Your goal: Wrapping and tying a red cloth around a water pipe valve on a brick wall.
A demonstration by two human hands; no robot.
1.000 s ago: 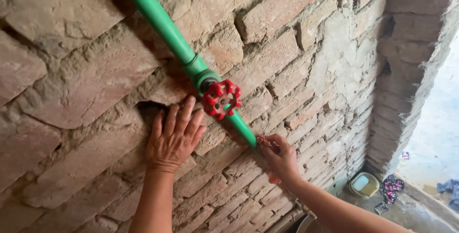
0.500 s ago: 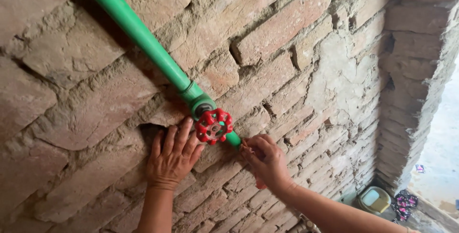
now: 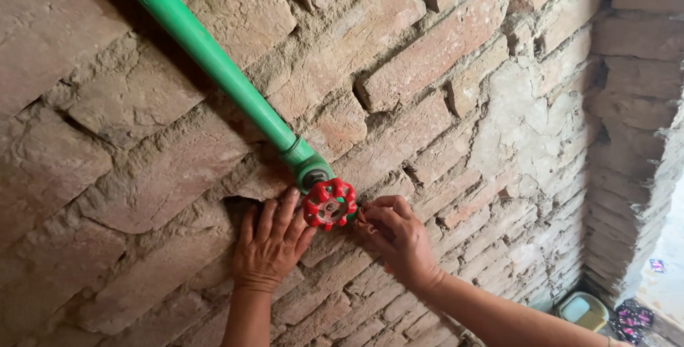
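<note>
A rough brick wall (image 3: 463,105) with crumbling mortar fills nearly the whole frame, turning a corner at the right edge; down it, from the upper left toward the centre, slants a green plastic pipe (image 3: 206,55), ending in a green valve body (image 3: 310,169) with a red handwheel (image 3: 329,204) just below the middle. The left hand (image 3: 271,247) lies flat on the bricks just left of the wheel, fingers spread and holding nothing, index tip touching the wheel's rim, apparently bracing against the wall; the right hand (image 3: 399,244) sits just right of the wheel, fingers curled at its edge, though whether they pinch anything I cannot tell; a small pale-green container (image 3: 581,309) rests on the floor at lower right.
</note>
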